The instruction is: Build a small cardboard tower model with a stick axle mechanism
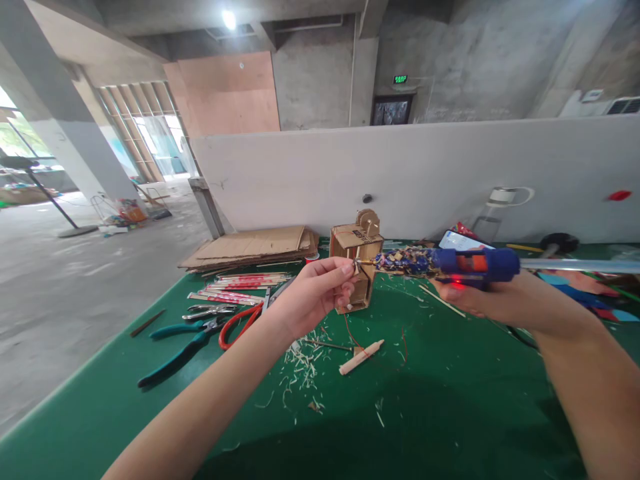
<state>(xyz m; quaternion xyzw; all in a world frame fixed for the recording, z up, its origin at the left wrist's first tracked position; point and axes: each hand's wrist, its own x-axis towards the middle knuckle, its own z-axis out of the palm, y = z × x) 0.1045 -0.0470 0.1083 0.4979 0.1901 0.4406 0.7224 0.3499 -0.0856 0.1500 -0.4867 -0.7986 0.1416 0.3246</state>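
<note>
My right hand point(475, 300) grips a blue hot glue gun point(453, 261), its front crusted with wood shavings. A long clear glue stick point(575, 265) sticks out of its back, and a red light glows near the handle. The nozzle points left and meets the fingertips of my left hand point(325, 287). Those fingers are pinched on something small, mostly hidden. Right behind them stands an open cardboard box point(367, 290) with cardboard discs point(369, 221) on top. Nearer me lie a whittled wooden piece point(361, 357) and thin red wires point(404, 347).
Teal-handled pliers point(175, 357), red-handled pliers point(235, 327) and wrapped sticks point(235, 290) lie to the left on the green table point(430, 427). Flat cardboard sheets point(250, 247) are stacked behind them. Shavings point(303, 367) litter the middle. A white partition point(310, 180) borders the back.
</note>
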